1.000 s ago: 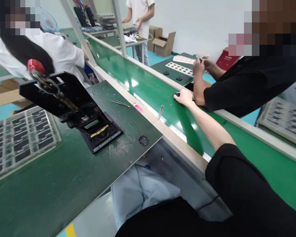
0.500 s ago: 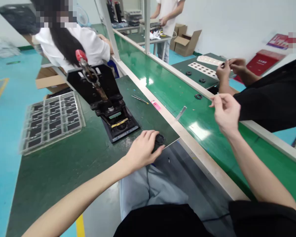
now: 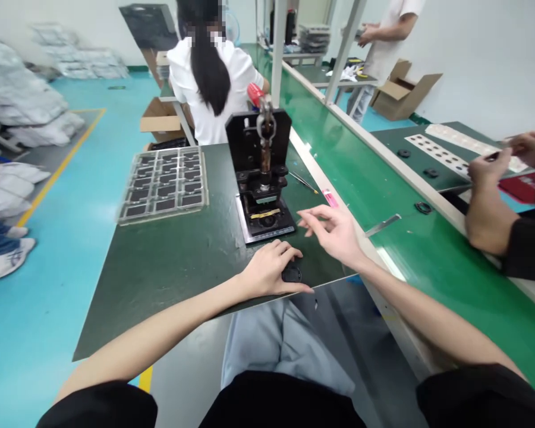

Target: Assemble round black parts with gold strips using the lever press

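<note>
My left hand (image 3: 267,270) rests on the dark green work table (image 3: 169,261) near its front edge. Its fingers and thumb are curled round a small black ring (image 3: 291,274). My right hand (image 3: 335,230) hovers just above and to the right of it, fingers spread, with nothing visible in them. Right behind both hands stands a black press fixture (image 3: 264,178) with a red-knobbed lever, its base plate open toward me.
A clear tray of dark parts (image 3: 164,184) lies to the fixture's left. Tweezers (image 3: 304,182) and a pink tag (image 3: 330,198) lie by the table's right edge. On the green conveyor (image 3: 383,196) are a metal strip (image 3: 382,226) and another black ring (image 3: 422,207). A co-worker's hands (image 3: 488,172) work at right.
My right hand came back from over the conveyor to the table and opened its pinch. My left hand stayed on the black ring. My view swung left.
</note>
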Demonstrator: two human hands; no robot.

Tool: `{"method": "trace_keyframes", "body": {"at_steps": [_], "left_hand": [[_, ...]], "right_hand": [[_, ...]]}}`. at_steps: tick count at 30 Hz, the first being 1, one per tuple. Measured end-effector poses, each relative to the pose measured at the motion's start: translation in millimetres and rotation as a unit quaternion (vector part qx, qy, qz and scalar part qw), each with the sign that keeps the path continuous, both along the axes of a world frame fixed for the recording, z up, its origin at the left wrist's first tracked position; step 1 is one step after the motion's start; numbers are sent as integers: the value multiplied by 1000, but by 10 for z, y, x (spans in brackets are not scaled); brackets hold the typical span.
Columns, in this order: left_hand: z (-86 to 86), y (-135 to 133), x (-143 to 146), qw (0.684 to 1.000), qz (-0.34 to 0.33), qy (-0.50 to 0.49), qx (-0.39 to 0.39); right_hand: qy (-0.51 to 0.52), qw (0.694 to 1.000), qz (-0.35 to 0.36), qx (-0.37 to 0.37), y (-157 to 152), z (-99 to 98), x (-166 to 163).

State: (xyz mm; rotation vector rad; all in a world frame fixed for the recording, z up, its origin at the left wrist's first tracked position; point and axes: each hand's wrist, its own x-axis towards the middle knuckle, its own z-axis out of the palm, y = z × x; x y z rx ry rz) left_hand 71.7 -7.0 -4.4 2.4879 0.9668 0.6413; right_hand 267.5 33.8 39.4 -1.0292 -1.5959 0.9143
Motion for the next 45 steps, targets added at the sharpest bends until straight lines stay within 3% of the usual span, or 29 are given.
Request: {"method": "trace_keyframes", "body": {"at_steps": [3, 7, 24, 37, 45], "left_hand": [[-32, 6, -154, 999, -32, -36, -26], [-61, 10, -256, 995, -63, -58, -46], [60, 112, -462, 970, -189, -67, -135], [11, 108, -468, 973, -168, -77, -139], [-45, 102, -427, 986, -90, -91, -109]], "right_hand": [[8, 1000, 25, -13, 287, -185, -341], [-23, 999, 34, -8, 486, -304, -551], [-93, 995, 1, 22, 496, -348, -603], [-151, 986, -6, 66, 460, -327, -635], [-173, 977, 3, 122, 471, -378, -630]]}}
